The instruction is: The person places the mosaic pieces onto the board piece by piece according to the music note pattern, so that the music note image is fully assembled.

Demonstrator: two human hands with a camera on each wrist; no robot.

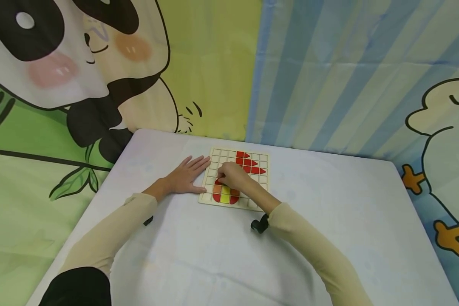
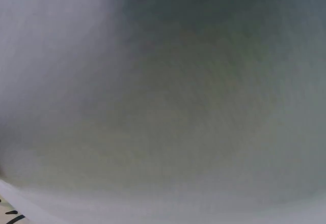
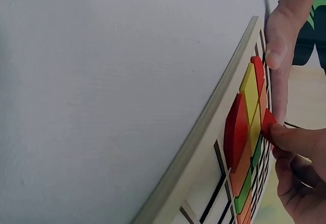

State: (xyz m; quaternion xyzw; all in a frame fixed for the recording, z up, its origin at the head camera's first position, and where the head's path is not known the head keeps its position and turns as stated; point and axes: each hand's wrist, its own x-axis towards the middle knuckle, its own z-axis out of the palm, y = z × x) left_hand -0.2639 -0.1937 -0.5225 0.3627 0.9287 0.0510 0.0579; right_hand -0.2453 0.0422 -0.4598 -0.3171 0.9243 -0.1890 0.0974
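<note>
A square wooden grid board (image 1: 223,154) lies on the table, partly filled with flat coloured pieces. My right hand (image 1: 234,176) reaches over its middle; thumb and fingertips pinch a red piece (image 3: 268,127), tilted at the edge of the coloured pattern. That pattern includes yellow pieces (image 1: 225,196) between red and orange ones, with green pieces (image 3: 243,193) visible in the right wrist view. Red rows with pointed ends (image 1: 248,163) fill cells near the board's far edge. My left hand (image 1: 184,175) lies with fingers spread, fingertips and thumb at the board's left edge.
A white cloth covers the table (image 1: 329,204). Behind it hangs a printed curtain (image 1: 210,68) with a panda and stripes. A small black device (image 1: 259,224) sits under the right wrist. The left wrist view holds mostly blurred pale cloth.
</note>
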